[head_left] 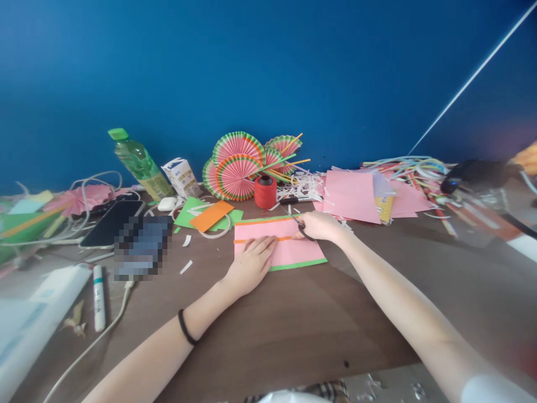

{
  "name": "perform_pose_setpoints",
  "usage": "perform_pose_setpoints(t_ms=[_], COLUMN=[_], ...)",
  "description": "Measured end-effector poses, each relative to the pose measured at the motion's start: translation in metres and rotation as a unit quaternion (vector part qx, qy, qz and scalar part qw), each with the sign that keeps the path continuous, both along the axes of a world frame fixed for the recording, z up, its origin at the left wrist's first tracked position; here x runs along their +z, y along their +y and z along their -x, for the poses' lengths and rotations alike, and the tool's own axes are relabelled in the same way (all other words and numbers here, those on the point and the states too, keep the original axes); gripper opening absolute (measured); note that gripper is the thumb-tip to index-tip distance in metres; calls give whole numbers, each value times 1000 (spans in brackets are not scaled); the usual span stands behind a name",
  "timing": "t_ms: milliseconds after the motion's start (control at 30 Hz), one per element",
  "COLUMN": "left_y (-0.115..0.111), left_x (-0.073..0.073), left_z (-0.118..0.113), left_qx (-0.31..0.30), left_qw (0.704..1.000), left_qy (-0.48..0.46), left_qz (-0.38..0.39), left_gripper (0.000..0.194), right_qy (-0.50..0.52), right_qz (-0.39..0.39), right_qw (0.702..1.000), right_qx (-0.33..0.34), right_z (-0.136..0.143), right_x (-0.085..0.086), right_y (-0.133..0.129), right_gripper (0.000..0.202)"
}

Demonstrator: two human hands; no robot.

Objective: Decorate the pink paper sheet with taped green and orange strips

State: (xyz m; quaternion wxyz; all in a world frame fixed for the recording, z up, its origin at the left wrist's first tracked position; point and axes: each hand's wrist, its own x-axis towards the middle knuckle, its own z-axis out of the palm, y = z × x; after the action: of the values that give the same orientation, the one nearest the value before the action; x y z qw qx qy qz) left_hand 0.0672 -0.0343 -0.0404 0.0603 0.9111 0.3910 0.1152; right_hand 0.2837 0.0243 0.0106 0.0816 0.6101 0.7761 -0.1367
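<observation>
A pink sheet of paper [293,253] lies on the table in front of me, with orange strips across it and green along its far and near edges. My left hand [253,263] rests flat on its left part, fingers stretched to the right along the middle orange strip [287,238]. At the sheet's right end, my right hand [318,226] is closed around dark-handled scissors [301,225]. Their blades point away to the upper left over the far orange strip. Whether the blades touch the paper I cannot tell.
Behind the sheet stand a red thread spool [265,194] and several folded paper fans [239,168]. Pink papers [350,196] are stacked right. Left are an orange paper piece [211,216], a green-capped bottle [138,165], a carton [182,178], a phone [112,224] and a marker [99,299].
</observation>
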Motion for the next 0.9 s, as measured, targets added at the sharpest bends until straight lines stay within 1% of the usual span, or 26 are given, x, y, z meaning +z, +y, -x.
perform_pose_setpoints(t_ms=[333, 467, 567, 667, 733, 767, 833, 900], left_y=[0, 0, 0, 3, 9, 14, 26, 40], left_x=[0, 0, 1, 7, 16, 22, 36, 48], left_z=[0, 1, 1, 2, 5, 8, 20, 37], left_qx=[-8, -6, 4, 14, 39, 62, 129, 195], left_qw=[1000, 1000, 999, 991, 978, 970, 959, 954], left_qy=[4, -6, -35, -105, -170, -199, -235, -226], left_qz=[-1, 6, 31, 79, 111, 122, 89, 32], left_gripper=[44, 44, 45, 43, 41, 40, 39, 36], right_qy=[7, 30, 76, 119, 139, 148, 163, 175], right_qz=[10, 21, 42, 58, 56, 54, 53, 58], right_qw=[1000, 999, 996, 990, 988, 987, 984, 982], right_qx=[-6, -19, -35, -45, -44, -43, -44, -46], right_z=[-1, -4, -8, -15, -19, -21, -24, -27], right_x=[2, 2, 6, 12, 16, 18, 20, 21], right_y=[1, 1, 2, 1, 1, 1, 1, 1], right_gripper=[43, 42, 41, 43, 44, 45, 46, 46])
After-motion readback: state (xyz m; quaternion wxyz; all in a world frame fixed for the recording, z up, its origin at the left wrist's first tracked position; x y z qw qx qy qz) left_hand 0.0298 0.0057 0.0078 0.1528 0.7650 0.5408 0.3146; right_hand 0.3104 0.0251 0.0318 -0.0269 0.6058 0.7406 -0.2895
